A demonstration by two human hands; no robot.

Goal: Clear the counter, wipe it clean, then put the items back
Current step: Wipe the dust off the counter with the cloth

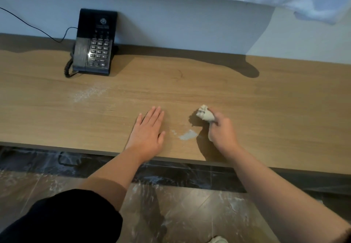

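The wooden counter [247, 98] runs across the head view. My left hand [148, 130] lies flat on it near the front edge, fingers straight. To its right, my right hand [222, 130] grips a crumpled pale cloth [205, 114], which sticks out beyond the fingers just above the surface. A small patch of white powder [188, 135] lies between the two hands. A fainter streak of powder [89, 93] marks the wood further left. A black desk phone [95, 43] stands at the back left against the wall.
The phone's coiled cord [68, 68] hangs at its left and a thin black cable [28, 23] runs along the wall. Below the counter's front edge is a dark tiled floor [180, 210] dusted with white.
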